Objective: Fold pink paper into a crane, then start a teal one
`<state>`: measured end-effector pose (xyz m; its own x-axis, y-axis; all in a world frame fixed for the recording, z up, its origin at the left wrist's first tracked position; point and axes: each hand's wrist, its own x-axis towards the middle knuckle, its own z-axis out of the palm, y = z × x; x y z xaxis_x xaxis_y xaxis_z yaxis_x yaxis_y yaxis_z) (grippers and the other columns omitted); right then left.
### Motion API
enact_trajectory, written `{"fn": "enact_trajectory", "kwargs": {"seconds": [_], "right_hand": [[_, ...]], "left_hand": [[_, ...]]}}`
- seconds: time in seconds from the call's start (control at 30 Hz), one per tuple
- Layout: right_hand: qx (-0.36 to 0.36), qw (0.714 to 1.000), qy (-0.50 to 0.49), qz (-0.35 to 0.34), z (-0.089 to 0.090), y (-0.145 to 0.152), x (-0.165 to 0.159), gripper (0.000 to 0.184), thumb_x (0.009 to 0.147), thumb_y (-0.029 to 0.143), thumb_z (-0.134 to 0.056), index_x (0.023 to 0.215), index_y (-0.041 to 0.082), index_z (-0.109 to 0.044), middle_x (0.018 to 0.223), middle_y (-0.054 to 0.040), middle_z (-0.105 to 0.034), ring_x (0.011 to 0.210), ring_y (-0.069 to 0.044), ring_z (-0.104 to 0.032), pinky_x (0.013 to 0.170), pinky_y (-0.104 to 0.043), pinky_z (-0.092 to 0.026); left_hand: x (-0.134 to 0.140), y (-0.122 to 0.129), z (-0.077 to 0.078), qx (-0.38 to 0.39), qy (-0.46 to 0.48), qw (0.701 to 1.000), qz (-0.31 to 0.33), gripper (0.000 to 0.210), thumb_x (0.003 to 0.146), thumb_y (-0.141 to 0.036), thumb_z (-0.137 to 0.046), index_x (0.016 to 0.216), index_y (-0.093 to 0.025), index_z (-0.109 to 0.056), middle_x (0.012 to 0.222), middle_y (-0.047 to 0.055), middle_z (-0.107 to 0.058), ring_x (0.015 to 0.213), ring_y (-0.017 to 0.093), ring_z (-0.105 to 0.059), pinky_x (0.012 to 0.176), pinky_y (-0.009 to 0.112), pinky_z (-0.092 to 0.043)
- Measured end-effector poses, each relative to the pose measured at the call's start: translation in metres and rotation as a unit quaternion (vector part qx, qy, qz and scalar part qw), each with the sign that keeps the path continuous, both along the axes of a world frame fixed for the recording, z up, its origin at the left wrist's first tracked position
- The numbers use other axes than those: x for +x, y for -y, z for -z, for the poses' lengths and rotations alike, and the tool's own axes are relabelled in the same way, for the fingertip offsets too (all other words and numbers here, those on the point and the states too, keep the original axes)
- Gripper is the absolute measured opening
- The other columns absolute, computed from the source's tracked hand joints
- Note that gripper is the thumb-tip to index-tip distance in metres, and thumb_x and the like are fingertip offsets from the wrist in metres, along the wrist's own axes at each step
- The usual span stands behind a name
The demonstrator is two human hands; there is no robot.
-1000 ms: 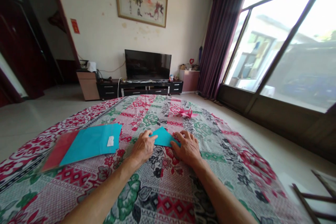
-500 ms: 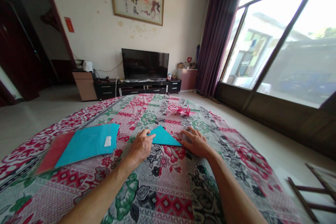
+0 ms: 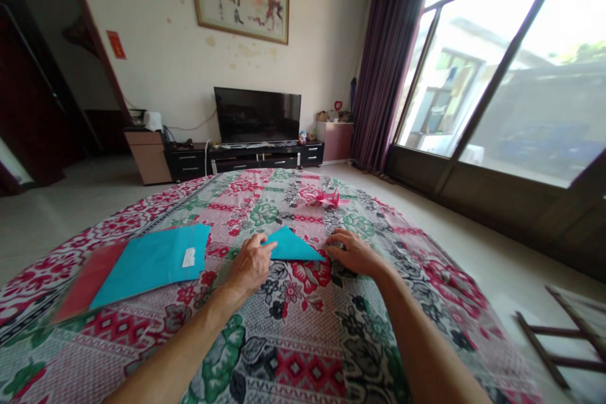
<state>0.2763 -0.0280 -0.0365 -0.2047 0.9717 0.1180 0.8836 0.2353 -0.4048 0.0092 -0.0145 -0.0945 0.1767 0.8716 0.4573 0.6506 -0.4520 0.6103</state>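
A sheet of blue paper (image 3: 292,246), folded into a triangle, lies on the patterned tablecloth with its peak pointing away from me. At its left corner my left hand (image 3: 253,260) has its fingers curled, thumb and forefinger on the paper; that corner is hidden beneath them. My right hand (image 3: 354,252) is just past the right tip, holding nothing, fingers apart and bent a little over the cloth. A small gap seems to separate it from the paper. Farther back stands a pink folded-paper figure (image 3: 331,199).
Left of my hands lies a clear packet of blue paper (image 3: 154,259) with a white label, and red paper (image 3: 92,278) shows beside it. The round table's floral tablecloth (image 3: 303,328) spreads under everything. Beyond are a television (image 3: 258,117), and a wooden frame (image 3: 553,341) at lower right.
My right hand has come off the triangle's right tip and now sits slightly away from it. The left hand stays at the left corner. The whole view has shifted slightly.
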Motion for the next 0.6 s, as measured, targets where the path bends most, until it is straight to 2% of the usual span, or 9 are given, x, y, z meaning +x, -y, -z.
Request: {"fn": "enact_trajectory", "kwargs": {"seconds": [0.1,0.17,0.33,0.6], "right_hand": [[-0.001,1.0,-0.003,0.01,-0.003,0.003,-0.01,0.031,0.083,0.049,-0.047,0.097,0.029,-0.066,0.113,-0.004,-0.056,0.113,-0.025,-0.047,0.095,-0.042,-0.035],[-0.004,1.0,0.003,0.023,-0.002,0.005,-0.014,0.033,0.081,0.051,-0.049,0.102,0.03,-0.064,0.119,-0.0036,-0.052,0.116,-0.026,-0.044,0.095,-0.044,-0.034],[-0.011,0.999,0.034,0.028,0.001,0.006,-0.014,0.041,0.072,0.047,-0.06,0.11,0.03,-0.059,0.13,-0.0028,-0.044,0.122,-0.028,-0.036,0.098,-0.046,-0.028],[-0.043,0.998,0.027,0.022,-0.004,0.006,-0.016,0.048,0.072,0.036,-0.06,0.119,0.033,-0.053,0.132,-0.0025,-0.042,0.122,-0.026,-0.036,0.098,-0.043,-0.031]], "left_hand": [[0.001,0.0,0.0,0.011,-0.023,1.0,-0.014,0.024,0.083,-0.018,-0.046,0.097,-0.019,-0.065,0.102,0.007,-0.054,0.096,0.018,-0.05,0.091,0.034,-0.043],[0.0,0.0,0.0,0.011,-0.03,0.999,-0.015,0.024,0.082,-0.017,-0.047,0.098,-0.019,-0.065,0.102,0.007,-0.054,0.095,0.017,-0.05,0.09,0.033,-0.044],[-0.001,0.001,-0.001,0.019,-0.043,0.999,-0.011,0.025,0.082,-0.015,-0.047,0.097,-0.022,-0.065,0.102,0.005,-0.055,0.096,0.017,-0.051,0.09,0.032,-0.044],[-0.001,0.002,-0.002,0.028,-0.054,0.998,-0.011,0.023,0.083,-0.016,-0.047,0.097,-0.019,-0.065,0.102,0.007,-0.055,0.095,0.017,-0.051,0.09,0.033,-0.044]]}}
